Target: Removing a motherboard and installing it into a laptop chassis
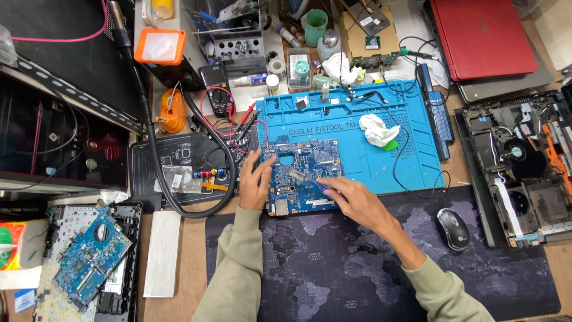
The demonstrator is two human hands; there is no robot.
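Workbench shot, looking straight down. Left hand (255, 182) lies flat with fingers spread, pressing on the left edge of the blue circuit board (302, 177), not gripping anything. The board sits at the front edge of the blue work mat (411, 161), touching the dark desk mat (357, 262). Right hand (351, 200) reaches in from the right, fingers pinched around a small brush (308, 180) whose tip touches the board's middle.
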